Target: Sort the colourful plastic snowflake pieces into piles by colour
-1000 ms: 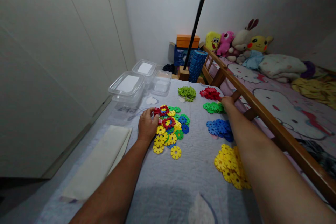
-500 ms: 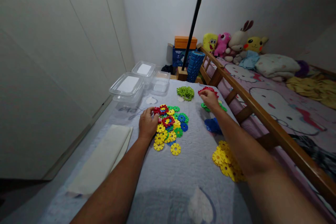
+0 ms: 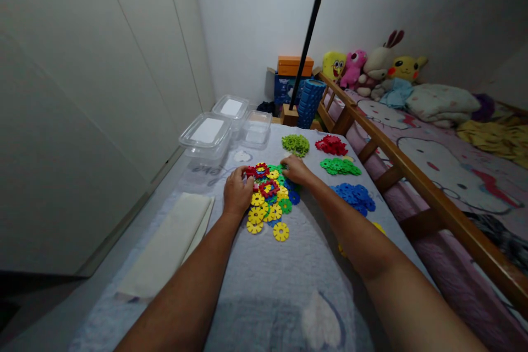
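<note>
A mixed pile of notched plastic discs (image 3: 264,212) in yellow, green, blue and red lies mid-table between my hands. My left hand (image 3: 238,191) rests at its left edge, fingers curled round red notched pieces (image 3: 250,171). A red square piece (image 3: 269,188) lies on top of the pile. At the pile's upper right is my right hand (image 3: 296,170), fingertips pinched down among green discs; what they hold is hidden. Sorted heaps of light green (image 3: 295,145), red (image 3: 331,145), green (image 3: 340,166) and blue pieces (image 3: 355,197) line the far and right side. My right forearm partly covers a yellow heap (image 3: 379,227).
Clear plastic boxes (image 3: 206,132) stand at the table's back left. A folded cream cloth (image 3: 167,247) lies left of my left forearm. Beyond the table's back edge rises a black pole (image 3: 311,27). A wooden bed rail (image 3: 396,159) runs along the right side.
My right hand has moved from the red heap at the back right, leftward to the mixed pile. The red, green and blue heaps are now uncovered. My left hand stays at the pile.
</note>
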Tool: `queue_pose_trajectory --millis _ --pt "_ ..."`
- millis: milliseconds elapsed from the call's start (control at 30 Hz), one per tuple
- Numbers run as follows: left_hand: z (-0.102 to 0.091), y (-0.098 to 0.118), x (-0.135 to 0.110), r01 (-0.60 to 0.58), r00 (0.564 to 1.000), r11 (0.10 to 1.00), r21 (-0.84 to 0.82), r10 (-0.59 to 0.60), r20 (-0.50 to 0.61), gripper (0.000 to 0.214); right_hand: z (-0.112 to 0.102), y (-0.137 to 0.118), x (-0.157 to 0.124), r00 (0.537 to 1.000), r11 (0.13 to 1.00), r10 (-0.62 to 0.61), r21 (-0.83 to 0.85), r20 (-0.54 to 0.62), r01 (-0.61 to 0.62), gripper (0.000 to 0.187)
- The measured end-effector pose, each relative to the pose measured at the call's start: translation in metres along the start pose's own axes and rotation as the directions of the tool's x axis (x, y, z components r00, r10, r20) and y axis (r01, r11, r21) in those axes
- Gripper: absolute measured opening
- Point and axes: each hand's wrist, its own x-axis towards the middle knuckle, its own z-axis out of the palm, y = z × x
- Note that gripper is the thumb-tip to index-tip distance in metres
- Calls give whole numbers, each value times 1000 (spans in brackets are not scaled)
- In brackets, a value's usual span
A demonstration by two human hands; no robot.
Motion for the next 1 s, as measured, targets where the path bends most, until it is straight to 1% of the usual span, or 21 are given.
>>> queue_pose_trajectory --millis 67,133,200,300,367,467,600,700,800,867,1000 --pt "0 1 0 3 1000 1000 4 -3 0 32 1 2 2 999 1000 0 29 -33 1 31" --pt "-1 2 0 10 1000 1000 4 -10 1 33 1 4 2 998 995 4 96 -61 2 27" --pt "-2 3 0 16 1000 1000 5 -16 8 33 0 7 1 996 979 25 203 -81 -8 20" --pt "-2 4 0 21 1000 1000 8 -21 22 35 -4 15 -5 990 922 83 387 -110 -34 9" --pt "-2 4 0 20 1000 1000 12 -21 24 35 -10 24 -11 983 874 121 484 -138 -40 6" --pt "-1 4 0 15 1000 1000 19 -15 19 34 -24 41 -24 970 810 178 585 -166 -48 4" --pt "0 3 1 14 1000 1000 23 -14 17 33 -46 62 -44 953 737 262 669 -149 -98 9" --pt "0 2 1 7 1000 1000 21 -8 11 34 -58 75 -56 922 705 357 690 -148 -162 13" --pt "1 0 1 4 1000 1000 -1 -3 7 33 -63 90 -62 882 705 440 674 -170 -222 18" --pt "0 -1 0 5 1000 1000 -16 -5 6 33 -63 103 -63 854 721 478 647 -204 -249 17" --pt "-1 -1 0 9 1000 1000 -21 -9 5 33 -56 134 -60 774 752 550 589 -313 -297 14"
